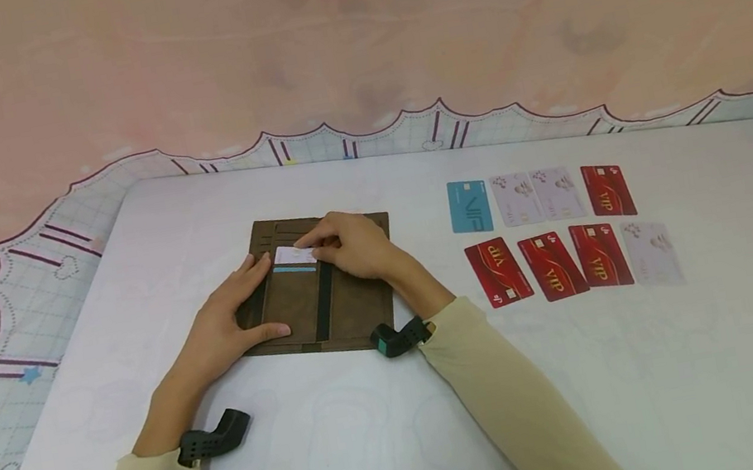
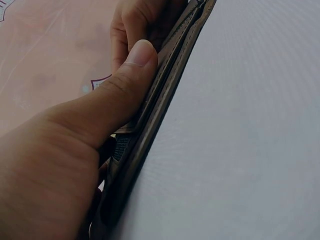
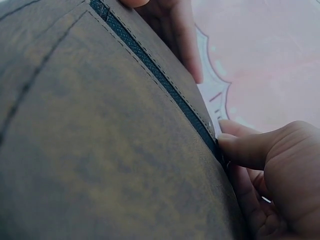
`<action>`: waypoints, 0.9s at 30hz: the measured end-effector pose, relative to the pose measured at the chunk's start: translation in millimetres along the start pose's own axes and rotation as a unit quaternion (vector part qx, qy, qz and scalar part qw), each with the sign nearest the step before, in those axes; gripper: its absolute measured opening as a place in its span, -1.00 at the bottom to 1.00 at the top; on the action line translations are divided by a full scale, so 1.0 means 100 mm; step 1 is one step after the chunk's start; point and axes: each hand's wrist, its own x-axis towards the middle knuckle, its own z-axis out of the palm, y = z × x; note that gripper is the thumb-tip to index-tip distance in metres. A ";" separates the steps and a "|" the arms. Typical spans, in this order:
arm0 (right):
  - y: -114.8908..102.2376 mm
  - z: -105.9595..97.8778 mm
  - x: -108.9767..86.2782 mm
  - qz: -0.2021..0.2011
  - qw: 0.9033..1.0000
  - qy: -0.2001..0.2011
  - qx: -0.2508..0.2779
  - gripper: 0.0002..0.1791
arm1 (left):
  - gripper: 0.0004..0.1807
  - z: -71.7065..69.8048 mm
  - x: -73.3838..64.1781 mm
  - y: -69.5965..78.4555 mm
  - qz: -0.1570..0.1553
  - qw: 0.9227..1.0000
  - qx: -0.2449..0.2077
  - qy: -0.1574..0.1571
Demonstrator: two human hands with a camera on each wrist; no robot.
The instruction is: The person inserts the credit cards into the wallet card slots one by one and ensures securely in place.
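A brown wallet lies spread open on the white table, with a dark strip down its middle. My left hand holds its left side, thumb over the front panel; its other fingers are partly hidden. A pale card stands partly out of a slot in the left panel, above a narrow blue card edge. At its upper right corner my right hand pinches the pale card between thumb and index finger. In the right wrist view, these fingertips meet the card beside the dark strip.
Right of the wallet, cards lie in two rows: a blue card, pale cards and several red cards. A patterned cloth border runs behind the table. Each wrist wears a black camera band.
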 end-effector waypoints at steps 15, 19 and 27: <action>0.00 0.00 -0.01 -0.026 0.999 -0.012 -0.035 -0.74 | 0.07 0.01 0.00 -0.02 0.011 1.000 0.002 0.002; 0.00 0.00 -0.01 -0.027 0.999 -0.016 -0.034 -0.75 | 0.07 0.00 0.00 0.00 0.008 1.000 0.001 0.000; -0.01 -0.01 -0.01 -0.026 0.999 -0.020 -0.037 -0.75 | 0.05 -0.01 0.00 0.03 0.000 1.000 0.001 -0.004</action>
